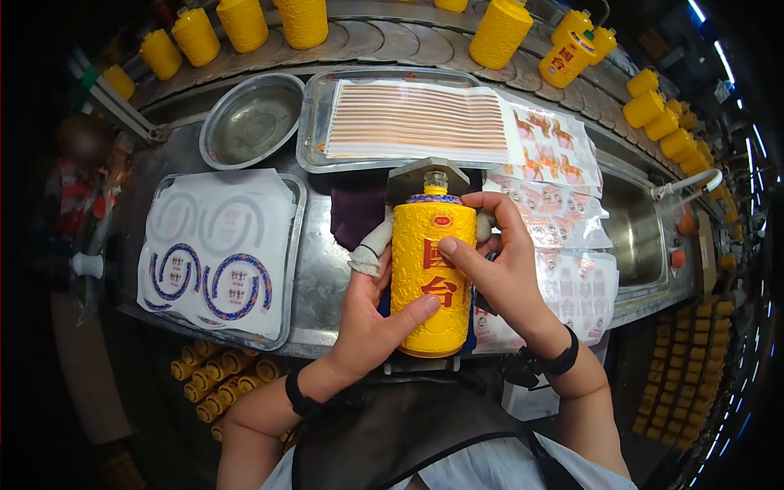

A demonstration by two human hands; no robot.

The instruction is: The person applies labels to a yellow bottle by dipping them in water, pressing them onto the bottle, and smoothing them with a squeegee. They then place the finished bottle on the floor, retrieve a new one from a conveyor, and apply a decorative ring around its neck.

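Observation:
A yellow embossed bottle (433, 327) with red characters, a small red oval label and a clear glass neck stands before me, neck pointing away. A blue patterned band circles its shoulder. My left hand (363, 314) grips the lower left side, thumb across the front; whitish covering wraps some of its fingers. Around the upper right side curls my right hand (510, 269), its thumb against the upper red character and its index finger near the shoulder. Fingers behind the bottle are partly hidden. Beyond the neck is a metal bracket (412, 170), with a dark purple cloth (357, 214) to the left.
Decal sheets (282, 314) with blue arcs lie on the left tray. A metal basin (214, 135) and a tray of striped strips (416, 122) sit behind. More decal sheets (584, 302) and a sink (633, 245) are right. Yellow bottles (302, 24) line the conveyor (384, 37).

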